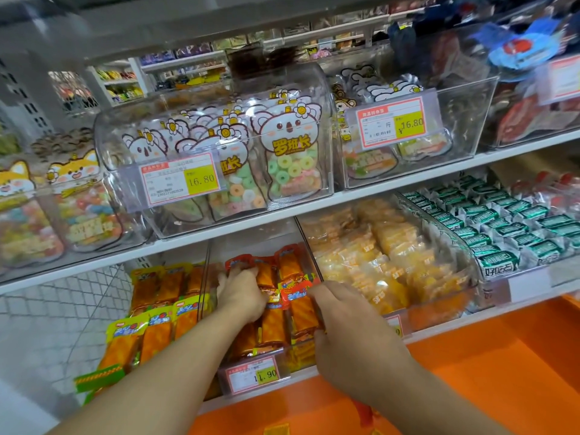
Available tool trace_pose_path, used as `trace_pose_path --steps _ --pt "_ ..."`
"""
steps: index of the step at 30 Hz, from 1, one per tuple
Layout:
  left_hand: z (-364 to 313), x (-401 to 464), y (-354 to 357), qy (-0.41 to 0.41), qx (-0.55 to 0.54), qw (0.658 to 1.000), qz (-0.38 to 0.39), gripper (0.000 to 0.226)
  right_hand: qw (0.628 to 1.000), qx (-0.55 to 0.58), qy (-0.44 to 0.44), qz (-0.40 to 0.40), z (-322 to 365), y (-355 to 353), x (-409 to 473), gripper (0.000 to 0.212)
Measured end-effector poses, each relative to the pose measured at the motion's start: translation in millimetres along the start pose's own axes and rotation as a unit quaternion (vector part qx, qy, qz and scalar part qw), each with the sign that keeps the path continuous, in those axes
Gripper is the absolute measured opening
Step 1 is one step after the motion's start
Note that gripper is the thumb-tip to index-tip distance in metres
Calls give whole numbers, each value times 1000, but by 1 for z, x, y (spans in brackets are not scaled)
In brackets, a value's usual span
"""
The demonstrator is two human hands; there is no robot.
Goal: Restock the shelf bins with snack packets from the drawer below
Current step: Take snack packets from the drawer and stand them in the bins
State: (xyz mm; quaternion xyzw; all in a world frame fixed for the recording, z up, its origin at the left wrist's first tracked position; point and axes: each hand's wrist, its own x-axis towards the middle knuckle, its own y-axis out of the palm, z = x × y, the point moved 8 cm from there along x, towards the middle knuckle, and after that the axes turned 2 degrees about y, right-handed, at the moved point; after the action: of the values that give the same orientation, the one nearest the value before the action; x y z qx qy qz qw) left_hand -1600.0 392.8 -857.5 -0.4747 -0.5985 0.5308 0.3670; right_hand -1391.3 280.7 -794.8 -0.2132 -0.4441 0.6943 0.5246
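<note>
Both hands, left hand and right hand, grip red packets in the half-full near bin; more restocking likely remains.

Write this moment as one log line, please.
step: restocking | left hand: on red-topped packets | right hand: same | bin: lower shelf

Koala-shaped candy bags on the upper shelf, yellow price tag, mesh panel at left
</note>
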Motion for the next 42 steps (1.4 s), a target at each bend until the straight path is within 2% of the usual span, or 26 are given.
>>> trace_pose_path --steps 5,12,21,25,31,37,42 --pt "5 8 10 -21 -52 998 -15 76 1000 -1 5 5 0 0 1 57" --pt "13 9 10 -13 -97 995 22 103 1000 2 10 5 -1 0 0 57" --pt "11 4 9 -4 -130 991 -40 80 1000 -2 10 8 0 0 0 60" --pt "7 2 6 -3 -107 992 -62 69 1000 -7 9 9 1 0 0 59" --pt "1 -6 2 27 -70 997 -27 82 1000 -8 6 8 0 1 0 57" --pt "-7 -13 -2 14 -48 999 -7 76 1000 -15 -2 9 0 4 0 59" --pt "-7 -12 1 1 -74 997 11 76 1000 -20 -8 6 -1 5 0 57"
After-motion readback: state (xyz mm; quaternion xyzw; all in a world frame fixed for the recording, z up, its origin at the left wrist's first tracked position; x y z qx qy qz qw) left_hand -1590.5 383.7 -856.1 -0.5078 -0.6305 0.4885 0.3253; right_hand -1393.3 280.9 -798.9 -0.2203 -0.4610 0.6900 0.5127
